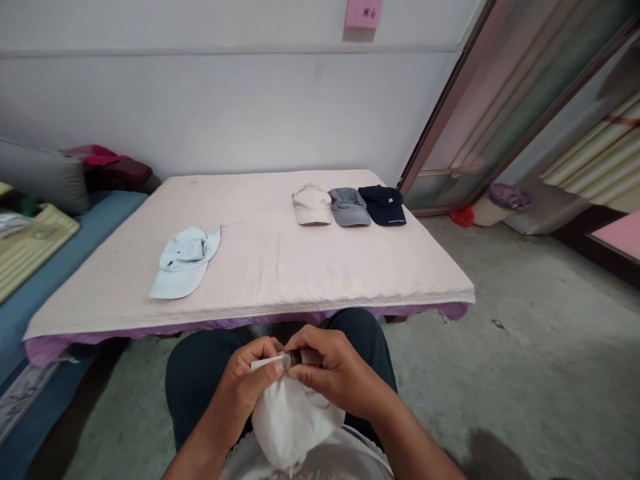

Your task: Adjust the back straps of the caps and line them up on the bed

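Observation:
A white cap [290, 423] is held over my lap, its crown hanging below my fingers. My left hand [243, 387] pinches the cap's back strap between thumb and finger. Right beside it, my right hand [343, 373] is closed on the other side of the strap, at a dark brassy buckle [295, 359]. On the table ahead, a pale blue cap [183, 263] lies to the left with its brim towards me. A beige cap [312, 205], a grey cap [350, 207] and a navy cap [383, 205] sit in a row at the back right.
The table [260, 260] has a cream cloth over a purple one and stands against a white wall [240, 113]. A blue-covered seat [107, 217] with a grey cushion [45, 177] is at the left. A lidless bin [493, 207] stands on the floor at the right.

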Demonstrator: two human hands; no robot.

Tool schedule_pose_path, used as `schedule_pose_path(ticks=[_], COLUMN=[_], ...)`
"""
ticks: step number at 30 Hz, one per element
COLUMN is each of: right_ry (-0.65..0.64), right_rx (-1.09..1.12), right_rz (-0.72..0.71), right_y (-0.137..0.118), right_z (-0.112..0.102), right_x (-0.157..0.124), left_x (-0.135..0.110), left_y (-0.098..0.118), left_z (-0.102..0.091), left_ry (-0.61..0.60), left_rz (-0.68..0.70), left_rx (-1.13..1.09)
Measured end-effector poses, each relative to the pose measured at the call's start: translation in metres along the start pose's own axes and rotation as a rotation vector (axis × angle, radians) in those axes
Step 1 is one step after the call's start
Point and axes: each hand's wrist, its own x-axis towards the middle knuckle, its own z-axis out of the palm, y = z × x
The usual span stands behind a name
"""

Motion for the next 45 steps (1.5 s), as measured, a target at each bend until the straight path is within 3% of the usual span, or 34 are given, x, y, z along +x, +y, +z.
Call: schedule_pose_path(ticks=[7, 13, 25, 36, 45], right_ry=[-0.008, -0.074, -0.139, -0.151, -0.214], right_rx=[0.231, 0.221, 0.7, 0.736, 0.666], right_rz=[0.052, 0.153, 0.247, 0.264, 0.204], right_y=[0.005, 0.01, 0.014, 0.019, 0.019], right_z=[-0.003, -0.003, 0.005, 0.006, -0.004], right_x=[-0.002, -0.001, 0.003, 0.004, 0.004], left_x=[0.001, -0.002, -0.004, -0.006, -0.005], left_y=[0.002, 0.005, 0.01, 0.02, 0.022], left_z=[-0.002, 0.003, -0.005, -0.004, -0.006], left_ry=[0.017, 0.023, -0.076, -0.076, -0.058], left_rz=[0.014, 0.02, -0.081, -0.021, -0.073], left_rx=[-0.041, 0.075, 0.068, 0.285, 0.26])
